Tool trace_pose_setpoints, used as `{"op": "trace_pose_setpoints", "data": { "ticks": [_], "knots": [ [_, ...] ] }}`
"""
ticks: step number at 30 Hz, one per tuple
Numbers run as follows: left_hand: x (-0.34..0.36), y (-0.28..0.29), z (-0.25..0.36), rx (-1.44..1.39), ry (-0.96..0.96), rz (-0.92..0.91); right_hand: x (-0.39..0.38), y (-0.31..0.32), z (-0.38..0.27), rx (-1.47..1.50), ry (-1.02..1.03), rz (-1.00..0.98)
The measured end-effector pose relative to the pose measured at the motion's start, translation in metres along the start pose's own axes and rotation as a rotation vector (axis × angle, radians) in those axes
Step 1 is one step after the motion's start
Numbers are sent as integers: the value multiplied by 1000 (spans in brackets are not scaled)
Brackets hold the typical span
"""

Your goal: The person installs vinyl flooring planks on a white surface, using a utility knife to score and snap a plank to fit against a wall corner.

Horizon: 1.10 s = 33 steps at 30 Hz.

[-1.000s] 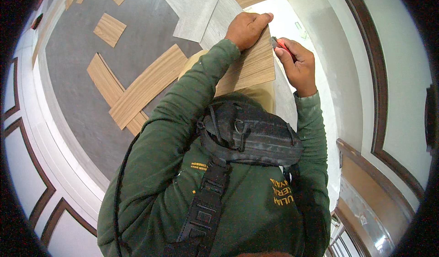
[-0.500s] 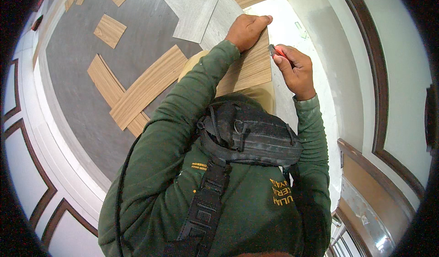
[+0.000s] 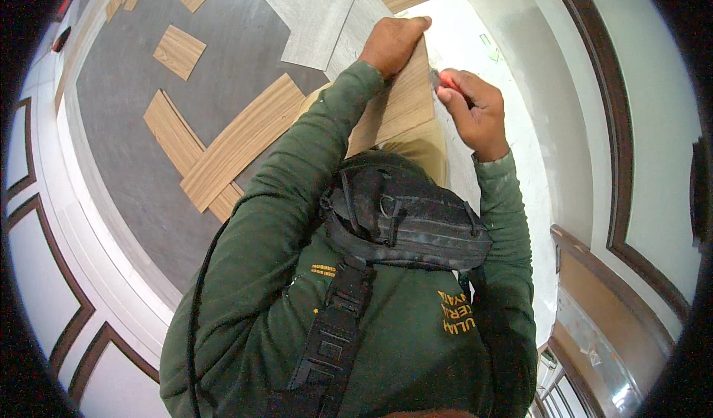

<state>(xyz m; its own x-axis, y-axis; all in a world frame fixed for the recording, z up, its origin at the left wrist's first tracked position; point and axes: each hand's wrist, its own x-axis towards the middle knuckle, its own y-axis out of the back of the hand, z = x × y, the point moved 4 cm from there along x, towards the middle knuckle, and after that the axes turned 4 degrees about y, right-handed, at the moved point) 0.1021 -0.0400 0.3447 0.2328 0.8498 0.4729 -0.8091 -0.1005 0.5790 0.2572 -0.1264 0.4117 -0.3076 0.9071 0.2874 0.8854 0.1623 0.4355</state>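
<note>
My left hand grips the far end of a wood-look vinyl plank, its fingers wrapped over the edge. The plank stands tilted over my lap, its long right edge facing my other hand. In my right hand is a red utility knife, closed in the fingers. Its grey tip is at the plank's right edge; whether it touches or cuts there I cannot tell.
Loose wood-look planks lie crossed on the dark grey floor at left, with a short cut piece beyond. Grey planks lie ahead. A pale wall curves along the right. A black bag hangs on my chest.
My left hand has shifted a little left and away, and the plank has tilted with it. My right hand has moved slightly left, keeping the knife near the plank's edge.
</note>
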Motion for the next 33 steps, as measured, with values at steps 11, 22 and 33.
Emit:
{"op": "trace_pose_setpoints", "data": {
  "ticks": [11,22,33],
  "knots": [
    [-2,-6,1,-63,-19,-1,-9,3,-6,13,17,-71],
    [-3,-16,-12,-71,-32,41,-16,2,-10,36,50,-158],
    [-2,24,-30,34,49,77,-8,1,-16,-9,85,32]
  ]
}}
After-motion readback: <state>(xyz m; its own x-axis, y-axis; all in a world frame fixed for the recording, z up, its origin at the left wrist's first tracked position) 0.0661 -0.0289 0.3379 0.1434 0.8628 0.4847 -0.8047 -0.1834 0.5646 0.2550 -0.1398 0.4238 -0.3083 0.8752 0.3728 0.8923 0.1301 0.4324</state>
